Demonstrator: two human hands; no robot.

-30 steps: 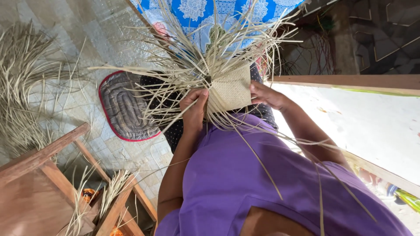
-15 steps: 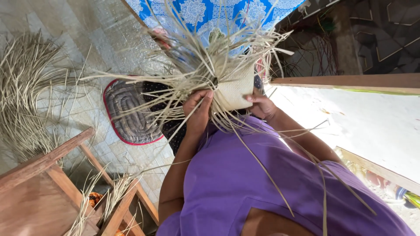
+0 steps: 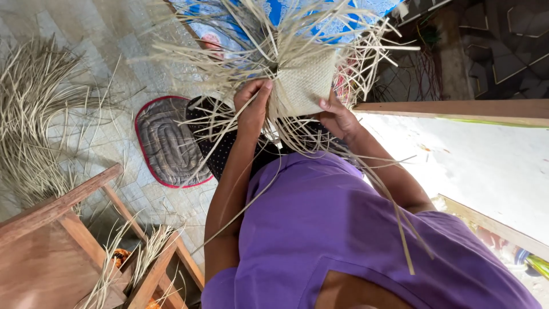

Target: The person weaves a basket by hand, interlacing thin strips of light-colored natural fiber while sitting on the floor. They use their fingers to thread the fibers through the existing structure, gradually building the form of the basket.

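Woven straw panel [image 3: 306,86]: pale, tight plaited patch, held up in front of the person's chest, above the lap. Loose unwoven straw strands [image 3: 229,63] fan out from all its edges, upward and to both sides; several long strands trail down across the purple shirt [image 3: 343,229].

Left hand [image 3: 251,106]: fingers curled closed against the left edge of the panel, thumb up, pinching strands where weave meets loose ends.

Right hand [image 3: 334,114]: supports the panel's lower right corner, one fingertip visible on the front face. Rest of the fingers lie behind the weave; cannot tell how far they are closed.

Below the hands: dark dotted cloth [image 3: 220,143] over the lap. Beyond the panel, blue patterned fabric [image 3: 286,14].

Floor: pale tiles. An oval quilted mat with red border [image 3: 168,143] lies just beside the dotted cloth. A heap of loose dry straw [image 3: 31,114] lies well apart at far left. Wooden frame furniture [image 3: 63,229] at lower left, with more straw stalks [image 3: 143,252] poking through its rails.

Right side: wooden beam [image 3: 457,109] bordering a bright, washed-out surface.
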